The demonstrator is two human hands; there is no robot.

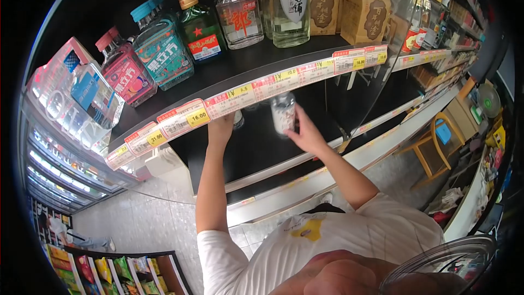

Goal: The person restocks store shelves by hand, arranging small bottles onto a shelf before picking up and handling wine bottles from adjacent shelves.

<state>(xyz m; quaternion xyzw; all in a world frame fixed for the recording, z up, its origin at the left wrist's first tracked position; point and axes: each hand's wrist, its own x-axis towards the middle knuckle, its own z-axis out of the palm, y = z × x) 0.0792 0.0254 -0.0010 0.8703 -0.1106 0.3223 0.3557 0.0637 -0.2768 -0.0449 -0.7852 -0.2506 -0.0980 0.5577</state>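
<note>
My right hand is closed around a small clear container with pale contents and a dark top, held just below the price-label strip. Its outline is slightly blurred. My left hand reaches under the strip, where its fingers are mostly hidden. Beside those fingers a small glassy item shows in part; whether the hand grips it cannot be made out. Beneath both hands lies a black lower shelf.
Above, the upper shelf bears several bottles, including a green bottle, and brown paper packages. A wooden chair stands at the right. Snack shelves are at lower left, with a person beyond.
</note>
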